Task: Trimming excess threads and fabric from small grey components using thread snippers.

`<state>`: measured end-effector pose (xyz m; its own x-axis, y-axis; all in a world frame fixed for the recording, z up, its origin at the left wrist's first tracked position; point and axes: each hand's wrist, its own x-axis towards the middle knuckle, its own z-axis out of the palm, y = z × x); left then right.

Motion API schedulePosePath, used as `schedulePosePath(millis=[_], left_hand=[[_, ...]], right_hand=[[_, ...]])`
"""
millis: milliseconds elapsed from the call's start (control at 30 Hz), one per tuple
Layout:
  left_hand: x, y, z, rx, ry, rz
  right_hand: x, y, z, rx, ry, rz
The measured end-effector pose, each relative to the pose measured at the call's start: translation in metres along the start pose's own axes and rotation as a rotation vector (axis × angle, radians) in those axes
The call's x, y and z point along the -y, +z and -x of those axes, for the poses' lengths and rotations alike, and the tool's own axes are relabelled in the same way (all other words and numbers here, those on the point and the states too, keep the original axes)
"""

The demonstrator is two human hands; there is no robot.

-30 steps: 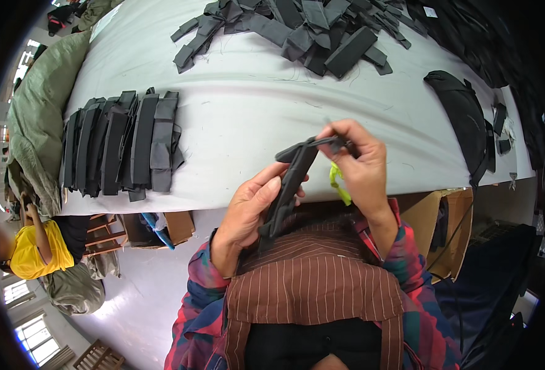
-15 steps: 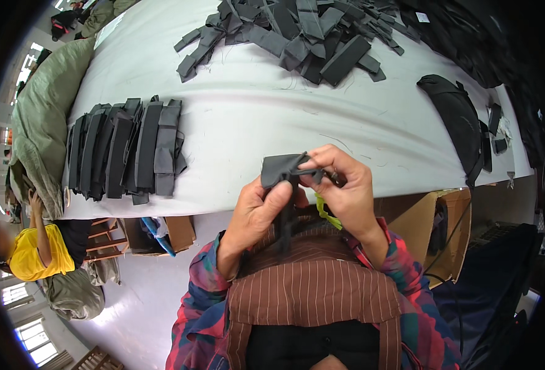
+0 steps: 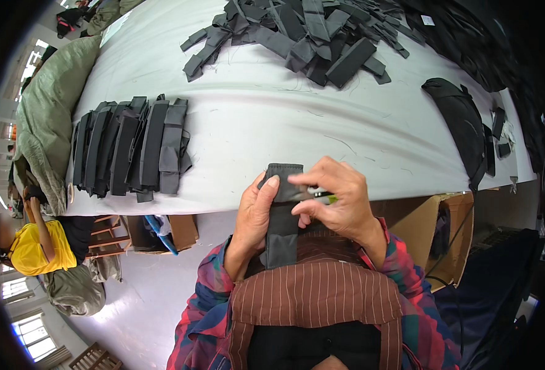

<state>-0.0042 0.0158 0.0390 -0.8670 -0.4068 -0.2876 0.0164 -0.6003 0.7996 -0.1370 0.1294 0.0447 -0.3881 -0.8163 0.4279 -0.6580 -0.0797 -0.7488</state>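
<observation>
My left hand (image 3: 253,213) is closed on a dark grey fabric strip (image 3: 281,216), its thumb pressed on the upper part. The strip hangs upright in front of my apron, its stitched top edge facing up. Beside it, my right hand (image 3: 340,200) has thumb and forefinger apart near the strip's right edge. Tucked in that hand are small yellow-green and black thread snips (image 3: 326,198), mostly hidden by the fingers; I cannot tell whether the fingertips touch the fabric.
Stacked grey strips (image 3: 124,148) lie at the left of the white-covered table (image 3: 241,129), with a loose heap of strips (image 3: 297,37) at the far side. A black curved piece (image 3: 454,123) lies right. Cardboard boxes (image 3: 408,228) stand below; a person in yellow (image 3: 41,250) is at left.
The strip, bunched between both hands before, now hangs straight from my left hand. My right hand has come off the fabric's folded end and opened its thumb and forefinger.
</observation>
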Motion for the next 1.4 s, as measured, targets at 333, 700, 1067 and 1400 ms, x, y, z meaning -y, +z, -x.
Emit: schedulePosePath(millis=[333,700,1067,1400], left_hand=[[0.0,0.001,-0.002,0.032,0.0,0.056],[0.0,0.001,-0.003,-0.001,0.012,0.008],[-0.001,0.003,-0.003,-0.021,-0.053,0.038],[0.002,0.001,-0.005,-0.037,-0.055,0.033]], right_hand=[[0.002,0.004,-0.012,-0.13,-0.057,0.346],[0.008,0.01,-0.009,-0.102,-0.01,0.476],[-0.004,0.02,-0.007,-0.264,0.217,0.038],[-0.004,-0.008,-0.012,-0.029,0.013,0.229]])
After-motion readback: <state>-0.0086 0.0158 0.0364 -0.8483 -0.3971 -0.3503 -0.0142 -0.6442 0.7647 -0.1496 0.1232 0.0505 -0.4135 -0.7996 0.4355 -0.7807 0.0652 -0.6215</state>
